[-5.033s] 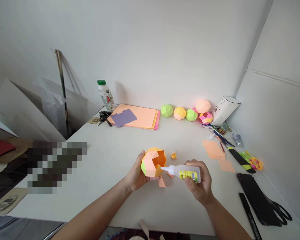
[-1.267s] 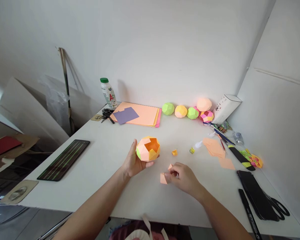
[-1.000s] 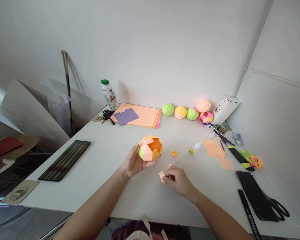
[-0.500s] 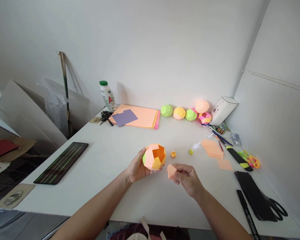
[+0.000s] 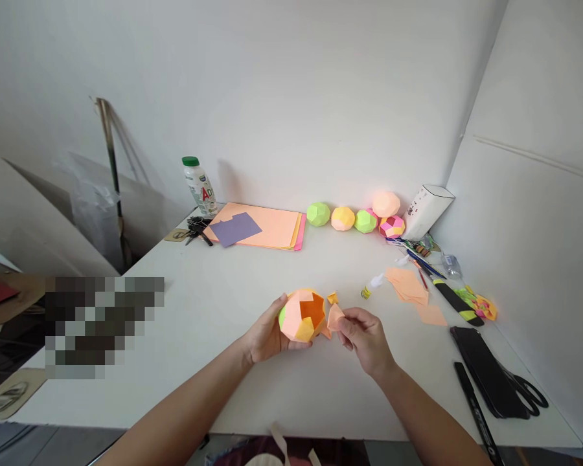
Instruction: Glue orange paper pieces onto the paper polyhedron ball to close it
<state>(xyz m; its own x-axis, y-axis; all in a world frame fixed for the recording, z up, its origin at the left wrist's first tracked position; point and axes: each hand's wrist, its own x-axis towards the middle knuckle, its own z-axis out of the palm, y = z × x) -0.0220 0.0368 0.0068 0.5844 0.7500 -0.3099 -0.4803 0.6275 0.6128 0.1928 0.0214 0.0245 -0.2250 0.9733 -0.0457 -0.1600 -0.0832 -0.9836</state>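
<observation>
My left hand (image 5: pixel 263 334) cups an unfinished paper ball (image 5: pixel 302 314) of orange, peach, yellow and green facets, its open hole facing right. My right hand (image 5: pixel 365 338) pinches a small folded peach paper piece (image 5: pixel 335 317) and holds it right at the ball's open edge. A tiny orange folded piece (image 5: pixel 332 298) lies on the white table (image 5: pixel 214 304) just behind. The small glue bottle (image 5: pixel 370 286) lies on its side further right, away from both hands.
Several finished paper balls (image 5: pixel 354 219) line the back wall beside a white box (image 5: pixel 426 211). A stack of coloured paper (image 5: pixel 257 228), keys and a bottle (image 5: pixel 197 186) sit back left. Peach scraps (image 5: pixel 408 287), pens, a black case (image 5: pixel 486 380) and scissors (image 5: pixel 529 391) lie right.
Since five seconds ago my right hand has put down the glue bottle. It picked a peach paper piece off the table and brought it up to the ball's opening.
</observation>
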